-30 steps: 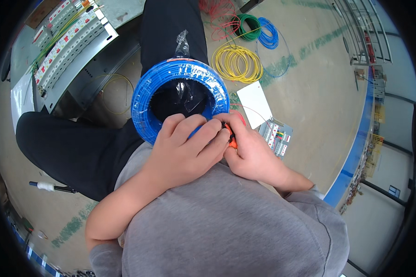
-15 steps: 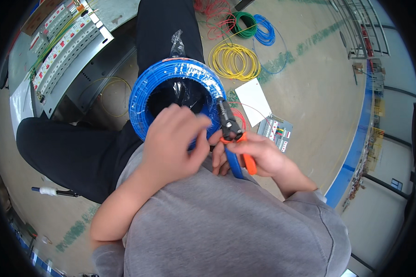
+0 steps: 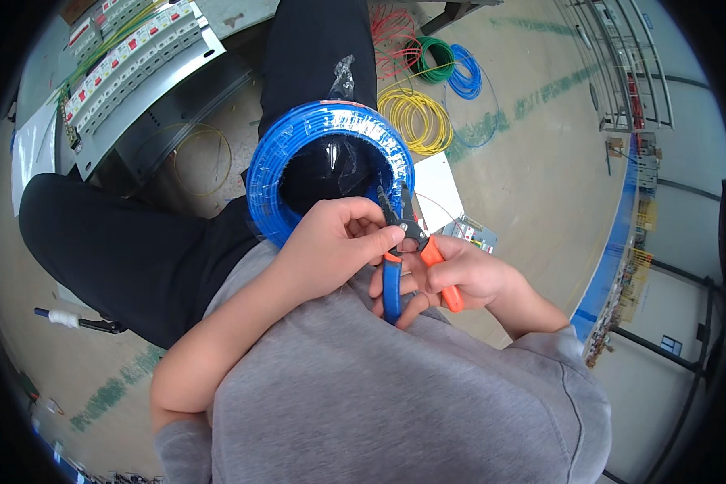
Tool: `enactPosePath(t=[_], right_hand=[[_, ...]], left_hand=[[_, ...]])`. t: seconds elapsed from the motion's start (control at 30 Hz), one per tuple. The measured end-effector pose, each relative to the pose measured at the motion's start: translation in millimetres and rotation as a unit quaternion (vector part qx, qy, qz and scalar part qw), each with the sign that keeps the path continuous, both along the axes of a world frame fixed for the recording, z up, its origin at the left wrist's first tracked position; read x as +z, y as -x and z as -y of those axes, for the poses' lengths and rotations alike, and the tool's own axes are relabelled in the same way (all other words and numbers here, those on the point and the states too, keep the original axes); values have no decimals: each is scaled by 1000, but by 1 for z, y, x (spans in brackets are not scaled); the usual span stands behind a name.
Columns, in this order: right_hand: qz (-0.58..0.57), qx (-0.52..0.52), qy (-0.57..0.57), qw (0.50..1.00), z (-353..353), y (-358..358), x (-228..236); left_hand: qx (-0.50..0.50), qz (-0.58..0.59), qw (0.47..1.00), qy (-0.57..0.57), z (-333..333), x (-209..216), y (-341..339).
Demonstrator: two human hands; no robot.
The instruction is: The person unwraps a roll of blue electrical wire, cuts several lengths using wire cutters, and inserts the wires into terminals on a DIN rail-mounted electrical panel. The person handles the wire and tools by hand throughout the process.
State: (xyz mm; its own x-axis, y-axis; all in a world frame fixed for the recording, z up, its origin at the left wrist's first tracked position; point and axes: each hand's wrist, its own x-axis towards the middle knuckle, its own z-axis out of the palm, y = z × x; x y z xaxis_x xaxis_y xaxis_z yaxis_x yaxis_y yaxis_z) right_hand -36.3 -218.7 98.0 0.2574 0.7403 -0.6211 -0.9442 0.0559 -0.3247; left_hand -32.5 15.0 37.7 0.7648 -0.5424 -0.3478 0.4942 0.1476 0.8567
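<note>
Open swung the wire strippers (image 3: 411, 229), right hand (image 3: 474, 274) gripping them, left hand (image 3: 323, 244) in close, its hold unclear, while the blue wire coil (image 3: 276, 153) stayed film-wrapped.

This looks like an electrical workshop where panels are wired. At the upper left, a bare steel panel (image 3: 208, 50) carries a long row of circuit breakers (image 3: 133, 66) with red-marked switches, and yellow and green wires (image 3: 111, 53) run alongside. A smaller breaker board (image 3: 472, 235) lies on the floor (image 3: 540, 177), near coils of yellow wire (image 3: 418, 123), green wire (image 3: 436, 61) and blue wire (image 3: 465, 74), plus loose red wire (image 3: 391, 39). Wire-stripping pliers (image 3: 414, 231) and a plastic-wrapped blue coil (image 3: 268, 177) fit the trade. Worn green stripes (image 3: 476, 133) mark the hard floor, and metal racking (image 3: 621, 68) stands towards a large pale wall (image 3: 661, 274)
</note>
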Motion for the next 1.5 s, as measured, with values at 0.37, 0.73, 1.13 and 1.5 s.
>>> enactPosePath(t=[0.37, 0.73, 1.13, 1.5], right_hand=[[-91, -87, 143, 982, -56, 23, 28], [-51, -112, 192, 974, -77, 31, 18], [-51, -105, 226, 967, -86, 26, 22], [51, -8, 346, 937, -61, 15, 20]], left_hand=[[5, 128, 978, -165, -15, 5, 13], [22, 149, 970, -193, -17, -1, 9], [18, 164, 964, -210, -17, -3, 8], [-62, 153, 954, -251, -7, 1, -1]])
